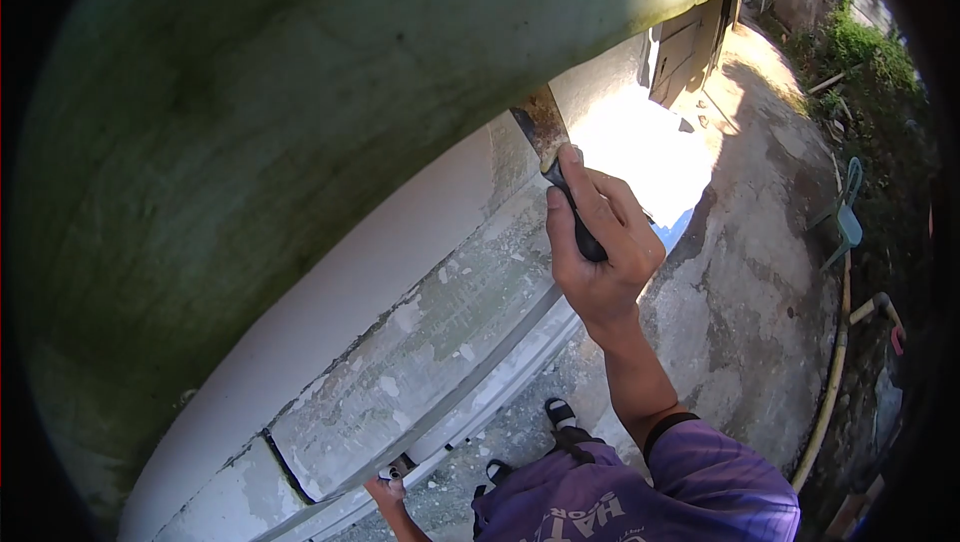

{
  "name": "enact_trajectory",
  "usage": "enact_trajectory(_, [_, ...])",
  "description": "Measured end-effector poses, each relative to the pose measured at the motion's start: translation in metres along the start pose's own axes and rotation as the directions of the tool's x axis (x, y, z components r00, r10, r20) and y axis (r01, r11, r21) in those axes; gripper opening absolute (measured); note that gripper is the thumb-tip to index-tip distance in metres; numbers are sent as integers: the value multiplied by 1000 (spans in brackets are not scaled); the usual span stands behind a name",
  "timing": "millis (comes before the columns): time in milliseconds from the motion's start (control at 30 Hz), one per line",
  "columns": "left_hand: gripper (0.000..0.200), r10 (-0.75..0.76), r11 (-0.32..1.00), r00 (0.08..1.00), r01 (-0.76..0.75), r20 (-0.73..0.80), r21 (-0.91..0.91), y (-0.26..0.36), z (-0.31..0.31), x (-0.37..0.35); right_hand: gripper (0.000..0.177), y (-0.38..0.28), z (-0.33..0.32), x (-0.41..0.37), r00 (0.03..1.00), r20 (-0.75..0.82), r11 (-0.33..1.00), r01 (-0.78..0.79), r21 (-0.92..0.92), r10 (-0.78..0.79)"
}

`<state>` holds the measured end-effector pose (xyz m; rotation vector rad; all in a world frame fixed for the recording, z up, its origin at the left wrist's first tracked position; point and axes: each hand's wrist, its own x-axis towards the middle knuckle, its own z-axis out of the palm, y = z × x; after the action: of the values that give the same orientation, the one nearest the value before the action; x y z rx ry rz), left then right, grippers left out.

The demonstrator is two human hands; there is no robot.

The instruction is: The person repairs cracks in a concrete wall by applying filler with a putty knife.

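Observation:
My right hand is closed around the black handle of a putty knife, with its index finger stretched along the handle. The knife's rusty, stained blade points up and away, close to a white surface beneath the green overhang. Lower down, my left hand is curled at the edge of a long white panel, around something small, pale and dark that I cannot make out. Patches of flaked paint and grey-green bare areas cover the panel. A dark gap crosses it near its lower left end.
A large green, mould-stained surface hangs over the panel from the left. Rough concrete ground runs along the right. Beyond it are a teal plastic chair, a pale pipe and plants. Strong sunlight washes out the far end.

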<state>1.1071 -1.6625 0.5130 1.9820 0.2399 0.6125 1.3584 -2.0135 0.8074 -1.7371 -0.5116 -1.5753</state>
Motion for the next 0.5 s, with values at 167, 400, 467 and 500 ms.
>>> enact_trajectory(167, [75,-80,996,997,80,4,-33,14,2,3,45,-6,4,20,1000,-14,999,-21,26,21])
enact_trajectory(400, [81,-83,996,996,84,-26,40,18,2,1,44,-7,-13,-7,998,43,997,-44,-55,47])
enact_trajectory(467, [83,-79,995,997,80,-16,55,25,3,7,45,-1,-13,-5,999,35,999,-16,-30,17])
enact_trajectory(500, [83,-46,996,999,47,-9,76,24,3,8,45,1,-14,-4,999,34,1000,-1,-17,2])
